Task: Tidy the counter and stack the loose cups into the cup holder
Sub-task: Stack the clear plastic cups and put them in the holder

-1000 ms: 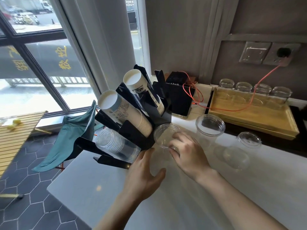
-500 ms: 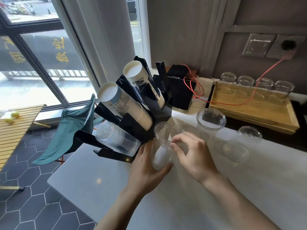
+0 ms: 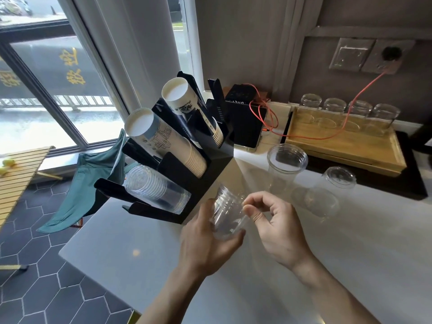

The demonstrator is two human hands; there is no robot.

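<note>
Hands first: your left hand [image 3: 205, 244] is wrapped around a clear plastic cup [image 3: 228, 213], thumb on its near side and fingers curled under its base, holding it tilted above the white worktop [image 3: 350, 265]. Your right hand [image 3: 278, 228] sits just beside it at 3 o'clock, thumb and forefinger pinched together at the cup's rim; whether they grip the rim itself you cannot tell. From the cup, the black cup holder [image 3: 210, 164] stands at 10 o'clock, near, carrying two slanted stacks of paper cups [image 3: 168, 141] and, in its lowest slot, a stack of clear cups [image 3: 154, 190]. At 1 o'clock an upright clear cup [image 3: 286, 164] stands on the worktop, and at 2 o'clock another clear cup [image 3: 327, 192] lies on its side. Beyond them a wooden tray [image 3: 346, 141] holds a row of glasses [image 3: 348, 111].
</note>
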